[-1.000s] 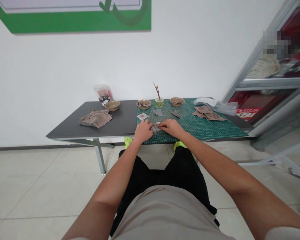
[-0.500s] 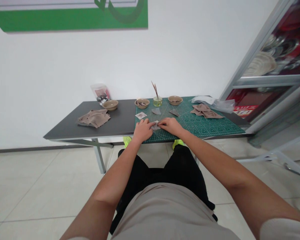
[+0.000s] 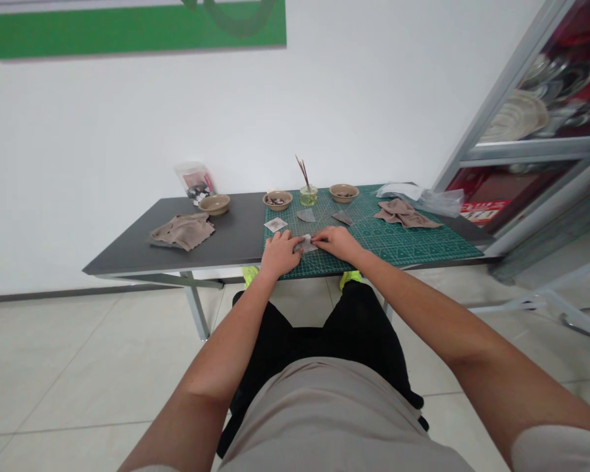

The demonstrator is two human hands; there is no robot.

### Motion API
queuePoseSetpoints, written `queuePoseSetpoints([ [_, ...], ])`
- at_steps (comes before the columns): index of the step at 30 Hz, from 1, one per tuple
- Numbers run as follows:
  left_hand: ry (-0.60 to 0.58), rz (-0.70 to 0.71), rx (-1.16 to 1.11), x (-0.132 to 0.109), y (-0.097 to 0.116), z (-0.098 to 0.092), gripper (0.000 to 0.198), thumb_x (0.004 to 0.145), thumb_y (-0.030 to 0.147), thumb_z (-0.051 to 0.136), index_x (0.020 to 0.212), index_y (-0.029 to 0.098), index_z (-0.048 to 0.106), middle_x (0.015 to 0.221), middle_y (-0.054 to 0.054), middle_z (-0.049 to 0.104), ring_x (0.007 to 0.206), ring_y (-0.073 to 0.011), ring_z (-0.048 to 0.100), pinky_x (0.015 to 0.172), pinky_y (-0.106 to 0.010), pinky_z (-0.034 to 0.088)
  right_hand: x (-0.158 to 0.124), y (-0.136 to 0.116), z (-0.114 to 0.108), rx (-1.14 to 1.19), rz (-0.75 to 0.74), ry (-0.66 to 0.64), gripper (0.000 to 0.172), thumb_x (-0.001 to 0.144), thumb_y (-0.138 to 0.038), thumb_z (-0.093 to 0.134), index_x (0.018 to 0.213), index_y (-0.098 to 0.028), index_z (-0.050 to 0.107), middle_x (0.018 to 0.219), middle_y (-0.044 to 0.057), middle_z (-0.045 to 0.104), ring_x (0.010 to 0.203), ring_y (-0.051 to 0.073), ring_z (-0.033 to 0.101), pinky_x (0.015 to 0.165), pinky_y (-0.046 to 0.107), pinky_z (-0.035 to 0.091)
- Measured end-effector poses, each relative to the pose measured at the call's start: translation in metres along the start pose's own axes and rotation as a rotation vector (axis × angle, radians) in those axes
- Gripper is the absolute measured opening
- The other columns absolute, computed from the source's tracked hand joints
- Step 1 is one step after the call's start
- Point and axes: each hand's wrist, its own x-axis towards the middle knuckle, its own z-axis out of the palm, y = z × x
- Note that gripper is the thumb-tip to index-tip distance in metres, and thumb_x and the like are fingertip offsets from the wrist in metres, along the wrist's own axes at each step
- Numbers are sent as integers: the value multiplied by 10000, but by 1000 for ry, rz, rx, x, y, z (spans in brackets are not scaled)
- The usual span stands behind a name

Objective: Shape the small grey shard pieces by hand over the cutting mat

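Near the front edge of the green cutting mat [image 3: 388,246], a small pale grey square piece [image 3: 307,244] lies between my hands. My left hand [image 3: 280,254] has its fingers curled, with thumb and index finger at the piece's left edge. My right hand [image 3: 339,242] has its fingertips pinched together at the right edge of the same piece; anything tiny in the pinch is too small to make out. Just beyond my left hand is a white square with a faint print [image 3: 276,225]. Two grey pieces, one fan-shaped [image 3: 305,215] and one darker [image 3: 343,217], lie farther back.
Along the back stand a bowl of small pieces [image 3: 277,200], a glass jar with thin sticks [image 3: 309,195] and another bowl [image 3: 344,193]. Cloths lie left [image 3: 184,231] and right [image 3: 404,214]. A third bowl [image 3: 214,204], a pouch [image 3: 195,181] and clear plastic [image 3: 440,200] are also there.
My left index finger has drawn back from across the pale piece to its left edge, showing more of it. My right hand stays pinched at its right side. The camera view has shifted slightly.
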Motion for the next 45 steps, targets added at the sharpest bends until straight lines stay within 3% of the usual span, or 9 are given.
queuePoseSetpoints([
  [7,-6,-29,14,-1,2,-2,413,918,401,463,1312,316,554,1215,-87,563,1172,-292,467,944,-442,403,1,-9,9,-33,-2,15,180,871,-215,629,961,-223,785,1015,41,764,1004,211,684,909,312,491],
  [14,8,-15,24,-1,2,-1,387,930,393,435,1279,311,580,1189,-81,576,1144,-287,479,932,-443,411,-9,-1,-1,34,-30,3,164,869,-221,633,931,-233,784,1006,25,766,988,194,693,926,306,495],
  [20,-10,-3,25,1,-2,0,444,910,244,389,1298,332,586,1168,-69,578,1121,-266,487,922,-420,415,-12,-7,2,-26,-47,8,168,869,-197,634,947,-203,782,1022,45,762,1003,211,686,937,322,490],
  [24,-23,7,18,3,-5,0,463,901,236,388,1307,342,585,1157,-65,577,1103,-263,495,914,-420,418,-10,-19,5,-35,-84,-10,183,878,-201,627,981,-201,778,1033,55,759,1013,212,681,941,324,488],
  [33,-13,6,11,2,-5,0,484,882,232,415,1330,329,568,1164,-73,580,1117,-272,488,919,-418,414,-4,-17,4,-55,16,22,190,874,-184,622,979,-186,781,1026,68,760,1005,221,684,921,317,488],
  [40,-24,20,1,4,-6,1,470,880,249,419,1314,316,587,1158,-79,593,1113,-283,497,921,-429,415,-3,-30,15,-78,-75,-5,186,890,-194,608,958,-200,781,1035,61,756,986,206,670,928,316,465],
  [45,52,-34,-73,2,-6,3,607,853,216,426,1459,236,405,1310,-95,574,1195,-291,479,964,-433,411,9,-22,18,-103,-27,1,195,876,-186,613,981,-193,778,1009,60,759,969,212,662,899,303,455],
])
